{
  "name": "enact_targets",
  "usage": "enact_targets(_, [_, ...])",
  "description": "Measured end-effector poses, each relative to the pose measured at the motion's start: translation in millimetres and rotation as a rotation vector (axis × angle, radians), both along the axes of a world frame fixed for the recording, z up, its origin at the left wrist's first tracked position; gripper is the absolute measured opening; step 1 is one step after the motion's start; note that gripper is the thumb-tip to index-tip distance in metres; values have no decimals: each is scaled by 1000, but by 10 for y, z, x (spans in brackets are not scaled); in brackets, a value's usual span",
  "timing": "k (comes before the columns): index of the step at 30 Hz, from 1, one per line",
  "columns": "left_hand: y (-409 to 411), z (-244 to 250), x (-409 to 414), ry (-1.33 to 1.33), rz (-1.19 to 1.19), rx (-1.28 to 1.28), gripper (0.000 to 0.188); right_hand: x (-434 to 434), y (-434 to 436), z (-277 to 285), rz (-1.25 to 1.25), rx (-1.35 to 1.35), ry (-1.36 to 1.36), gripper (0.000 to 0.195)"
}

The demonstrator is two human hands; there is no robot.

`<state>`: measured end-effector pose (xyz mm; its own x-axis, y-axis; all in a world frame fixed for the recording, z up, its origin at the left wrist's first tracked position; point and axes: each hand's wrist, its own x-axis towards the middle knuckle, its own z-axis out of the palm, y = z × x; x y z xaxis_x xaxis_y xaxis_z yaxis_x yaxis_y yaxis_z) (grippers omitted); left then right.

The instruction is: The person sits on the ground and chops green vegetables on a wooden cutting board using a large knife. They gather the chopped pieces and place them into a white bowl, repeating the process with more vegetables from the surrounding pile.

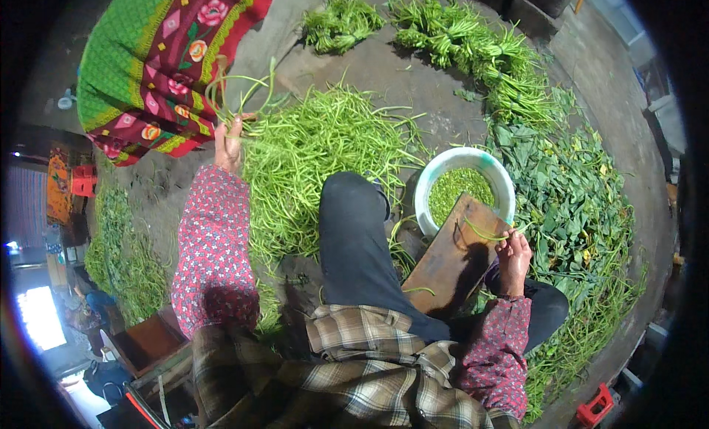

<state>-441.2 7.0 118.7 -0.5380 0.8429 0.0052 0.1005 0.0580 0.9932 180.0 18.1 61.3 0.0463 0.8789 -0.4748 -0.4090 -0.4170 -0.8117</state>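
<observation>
My left hand (228,143) pinches several long, thin green stems (246,96) that curl above the fingers, at the left edge of a large heap of loose green stems (327,146). Close to the right end of a wooden board (443,262), my right hand (514,249) holds a thin green stem (481,233) between the fingertips. The board leans on the rim of a white bucket (424,193), which contains small chopped green pieces (457,188). A short stem piece (419,290) lies on the board's lower part.
Tied green bundles (340,24) lie at the top, with more bundles (471,46) curving down the right. Beside the bucket spreads a pile of leaves (559,190). A floral cloth (166,69) covers something at upper left. Red plastic stools (595,407) and a wooden seat (147,340) stand farther out.
</observation>
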Motion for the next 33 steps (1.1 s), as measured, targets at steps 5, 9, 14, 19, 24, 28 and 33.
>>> enact_targets(5, [263, 600, 555, -413, -252, 114, 22, -46, -64, 214, 146, 4, -278, 16])
enact_targets(9, [373, 541, 1718, -579, -288, -1, 24, 72, -138, 368, 292, 228, -424, 16])
enact_targets(14, [-122, 31, 3015, -839, -471, -126, 26, -250, -392, 715, 187, 39, 66, 13])
enact_targets(19, [-481, -339, 3827, -919, -457, -211, 21, -257, -431, 437, -150, -130, 326, 17])
enact_targets(24, [-537, -222, 3981, -755, -564, -154, 21, -354, -566, 304, 23, -274, 203, 23])
enact_targets(28, [-558, -284, 4040, -517, -711, -101, 19, -354, -536, 234, -68, -211, 254, 24])
enact_targets(33, [-601, -371, 4027, -389, -846, -218, 24, -303, -473, 263, -171, -113, 321, 22])
